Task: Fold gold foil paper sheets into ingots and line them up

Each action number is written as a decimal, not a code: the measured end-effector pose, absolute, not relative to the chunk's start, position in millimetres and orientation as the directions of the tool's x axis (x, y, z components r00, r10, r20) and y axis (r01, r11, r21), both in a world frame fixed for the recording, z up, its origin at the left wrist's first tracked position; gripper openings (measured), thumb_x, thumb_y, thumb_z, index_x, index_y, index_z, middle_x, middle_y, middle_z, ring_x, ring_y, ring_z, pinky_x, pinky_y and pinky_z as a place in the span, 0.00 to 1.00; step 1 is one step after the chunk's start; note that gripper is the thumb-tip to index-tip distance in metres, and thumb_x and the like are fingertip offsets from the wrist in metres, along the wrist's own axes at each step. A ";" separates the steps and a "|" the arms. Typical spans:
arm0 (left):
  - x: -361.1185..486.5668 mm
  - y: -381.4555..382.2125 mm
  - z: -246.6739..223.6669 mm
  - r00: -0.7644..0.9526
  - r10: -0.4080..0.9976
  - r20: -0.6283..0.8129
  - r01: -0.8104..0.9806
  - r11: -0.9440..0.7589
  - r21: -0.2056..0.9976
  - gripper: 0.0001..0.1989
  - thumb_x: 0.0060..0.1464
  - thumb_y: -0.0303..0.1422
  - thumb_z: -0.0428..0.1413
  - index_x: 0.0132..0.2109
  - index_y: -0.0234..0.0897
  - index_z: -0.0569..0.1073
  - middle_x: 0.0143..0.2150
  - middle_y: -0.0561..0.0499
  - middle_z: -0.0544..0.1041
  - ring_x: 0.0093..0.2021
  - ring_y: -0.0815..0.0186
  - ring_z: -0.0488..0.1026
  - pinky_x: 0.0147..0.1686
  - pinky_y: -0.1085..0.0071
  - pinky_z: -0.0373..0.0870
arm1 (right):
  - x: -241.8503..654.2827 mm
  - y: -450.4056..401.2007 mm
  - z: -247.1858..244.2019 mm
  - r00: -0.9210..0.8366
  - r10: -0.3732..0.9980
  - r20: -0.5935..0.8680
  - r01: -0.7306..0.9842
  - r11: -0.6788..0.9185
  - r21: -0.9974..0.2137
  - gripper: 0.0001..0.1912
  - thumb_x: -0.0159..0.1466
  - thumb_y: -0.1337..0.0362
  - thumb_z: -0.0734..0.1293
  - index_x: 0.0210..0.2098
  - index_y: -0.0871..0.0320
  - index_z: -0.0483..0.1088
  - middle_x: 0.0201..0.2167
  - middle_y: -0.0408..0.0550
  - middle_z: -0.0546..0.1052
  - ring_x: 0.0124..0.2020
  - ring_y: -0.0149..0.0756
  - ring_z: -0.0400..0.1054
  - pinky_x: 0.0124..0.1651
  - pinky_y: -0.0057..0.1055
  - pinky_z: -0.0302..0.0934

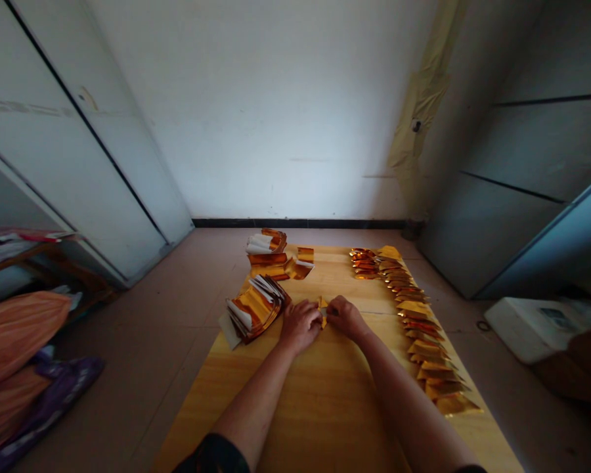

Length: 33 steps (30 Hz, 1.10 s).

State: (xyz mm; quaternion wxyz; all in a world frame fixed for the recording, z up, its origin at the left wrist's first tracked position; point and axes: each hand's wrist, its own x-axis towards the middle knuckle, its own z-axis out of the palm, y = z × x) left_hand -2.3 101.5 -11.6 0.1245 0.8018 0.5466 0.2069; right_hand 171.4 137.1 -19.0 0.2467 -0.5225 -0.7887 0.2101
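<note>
Flanking both hands (324, 318), gold stacks (259, 305) and folded pieces (416, 315) line the table (320, 394).

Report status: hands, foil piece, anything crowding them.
Left hand and right hand together on small gold foil piece, finger detail unclear. Stacked foil sheets close beside left hand. Folded foil row off to right.

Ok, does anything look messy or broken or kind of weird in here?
Two things, a little. Yellowish tape on the wall looks wrinkled and patchy around a small dark spot. On the table, the stack of gold paper nearest the left hand fans out unevenly, with a pale sheet poking out. No spill shows.
</note>
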 end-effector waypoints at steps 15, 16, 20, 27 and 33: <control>-1.5 102.1 -10.9 0.306 0.930 0.202 0.824 -0.365 0.434 0.09 0.50 0.28 0.55 0.38 0.46 0.75 0.55 0.53 0.72 0.59 0.59 0.63 0.58 0.54 0.54 | 169.8 128.3 -31.9 -0.254 0.923 0.290 0.640 0.385 -0.665 0.12 0.48 0.71 0.68 0.33 0.58 0.66 0.34 0.45 0.66 0.34 0.32 0.63 0.36 0.26 0.60; -1.5 102.0 -10.9 0.308 0.930 0.202 0.823 -0.367 0.433 0.09 0.50 0.28 0.55 0.38 0.46 0.74 0.55 0.53 0.72 0.59 0.59 0.63 0.57 0.54 0.54 | 169.5 128.2 -31.9 -0.254 0.924 0.286 0.645 0.382 -0.662 0.12 0.48 0.71 0.68 0.33 0.58 0.66 0.34 0.45 0.66 0.34 0.32 0.63 0.37 0.27 0.60; -1.6 101.4 -11.2 0.321 0.922 0.218 0.822 -0.385 0.418 0.07 0.50 0.30 0.56 0.38 0.46 0.74 0.54 0.54 0.73 0.57 0.60 0.64 0.56 0.54 0.54 | 171.4 129.7 -30.3 -0.237 0.932 0.275 0.653 0.363 -0.665 0.13 0.48 0.76 0.63 0.33 0.58 0.67 0.32 0.44 0.67 0.33 0.31 0.63 0.37 0.27 0.60; -1.9 95.2 -9.0 0.332 0.913 0.235 0.835 -0.401 0.376 0.09 0.53 0.32 0.56 0.41 0.50 0.75 0.53 0.55 0.73 0.54 0.61 0.64 0.55 0.56 0.54 | 170.7 119.8 -18.1 -0.325 0.896 0.303 0.733 0.441 -0.517 0.10 0.56 0.76 0.60 0.27 0.58 0.70 0.31 0.47 0.70 0.34 0.33 0.64 0.39 0.26 0.58; -5.3 89.4 -11.3 0.328 0.922 0.208 0.861 -0.382 0.337 0.12 0.55 0.34 0.55 0.45 0.56 0.74 0.55 0.57 0.71 0.54 0.60 0.63 0.54 0.55 0.53 | 165.5 98.8 -1.3 -0.366 0.914 0.173 0.885 0.399 -0.239 0.08 0.62 0.67 0.62 0.33 0.56 0.73 0.36 0.48 0.74 0.40 0.36 0.64 0.39 0.29 0.53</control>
